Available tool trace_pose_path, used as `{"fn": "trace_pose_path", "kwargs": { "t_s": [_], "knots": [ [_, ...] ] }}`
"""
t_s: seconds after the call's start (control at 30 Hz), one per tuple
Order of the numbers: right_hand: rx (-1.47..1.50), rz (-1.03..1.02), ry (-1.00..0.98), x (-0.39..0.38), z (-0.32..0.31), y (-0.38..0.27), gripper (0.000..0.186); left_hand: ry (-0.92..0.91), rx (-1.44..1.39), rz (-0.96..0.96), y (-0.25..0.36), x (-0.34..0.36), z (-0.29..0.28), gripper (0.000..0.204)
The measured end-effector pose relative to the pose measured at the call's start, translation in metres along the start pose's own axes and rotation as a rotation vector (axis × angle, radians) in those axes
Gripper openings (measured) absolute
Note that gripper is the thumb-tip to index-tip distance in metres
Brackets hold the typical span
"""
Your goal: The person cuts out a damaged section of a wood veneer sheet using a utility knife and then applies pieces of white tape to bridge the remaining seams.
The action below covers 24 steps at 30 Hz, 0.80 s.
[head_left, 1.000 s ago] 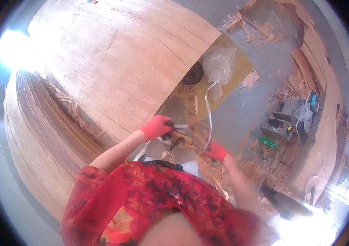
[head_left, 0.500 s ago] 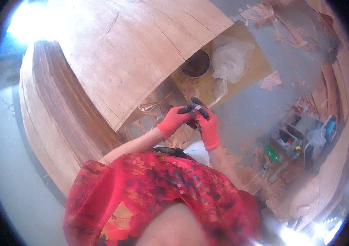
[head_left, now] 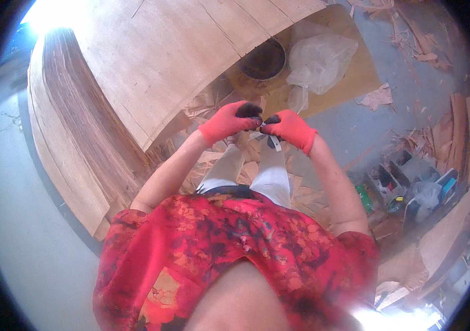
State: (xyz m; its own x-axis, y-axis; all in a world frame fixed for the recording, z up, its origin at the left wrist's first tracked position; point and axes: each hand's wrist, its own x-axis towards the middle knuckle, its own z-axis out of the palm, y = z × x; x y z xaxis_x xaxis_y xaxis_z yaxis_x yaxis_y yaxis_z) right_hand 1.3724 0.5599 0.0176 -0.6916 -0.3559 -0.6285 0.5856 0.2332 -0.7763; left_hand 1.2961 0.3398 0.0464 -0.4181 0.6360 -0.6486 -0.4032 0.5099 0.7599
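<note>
My left hand (head_left: pixel 234 120), in a red glove with black fingertips, is closed in a pinch a little below the large pale wood sheet (head_left: pixel 152 66). Beside it my right hand (head_left: pixel 289 130), gloved the same way, is also closed, its fingertips nearly meeting the left's. Between them both pinch a narrow white strip (head_left: pixel 277 142), a short end hanging under the right fingers; whether anything else is inside is hidden. Beneath the hands are my light trousers (head_left: pixel 269 187) and wood scraps (head_left: pixel 202 160) on the floor.
Stacked veneer (head_left: pixel 58 110) runs down the left. Ahead, a dark bucket (head_left: pixel 254 63) and plastic bag (head_left: pixel 318 63) lie on a yellowish board (head_left: pixel 356 94). At right are a grey block-like holder (head_left: pixel 384 182) with small items, a green bottle (head_left: pixel 364 198) and curled veneer pieces (head_left: pixel 461 127).
My hands, apart a second ago with a long white strip trailing from the right one, have come together at the middle. The surroundings have shifted up in the picture.
</note>
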Motion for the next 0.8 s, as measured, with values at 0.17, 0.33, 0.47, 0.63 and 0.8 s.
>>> {"fn": "trace_pose_path", "kwargs": {
  "t_s": [0.17, 0.33, 0.47, 0.63, 0.8],
  "knots": [
    [-0.346, 0.018, -0.014, 0.026, -0.031, -0.005, 0.026, 0.164, 0.491, 0.138, -0.034, 0.037, -0.006, 0.018],
    [-1.2, -0.021, 0.425, 0.018, -0.128, -0.038, 0.035, 0.512, 0.239, 0.045, -0.034, 0.109, -0.012, 0.023],
    [-1.162, -0.29, 0.98, 0.02, -0.123, -0.061, 0.056, 0.728, 0.467, -0.045, -0.072, 0.186, -0.039, 0.035],
    [-0.637, -0.053, 0.464, 0.096, -0.031, 0.036, 0.063, 0.639, 0.529, -0.062, -0.092, 0.213, -0.048, 0.044],
    [-0.727, 0.161, 0.308, 0.17, -0.032, 0.045, 0.064, 0.642, 0.368, -0.068, -0.09, 0.218, -0.053, 0.045]
  ]
}}
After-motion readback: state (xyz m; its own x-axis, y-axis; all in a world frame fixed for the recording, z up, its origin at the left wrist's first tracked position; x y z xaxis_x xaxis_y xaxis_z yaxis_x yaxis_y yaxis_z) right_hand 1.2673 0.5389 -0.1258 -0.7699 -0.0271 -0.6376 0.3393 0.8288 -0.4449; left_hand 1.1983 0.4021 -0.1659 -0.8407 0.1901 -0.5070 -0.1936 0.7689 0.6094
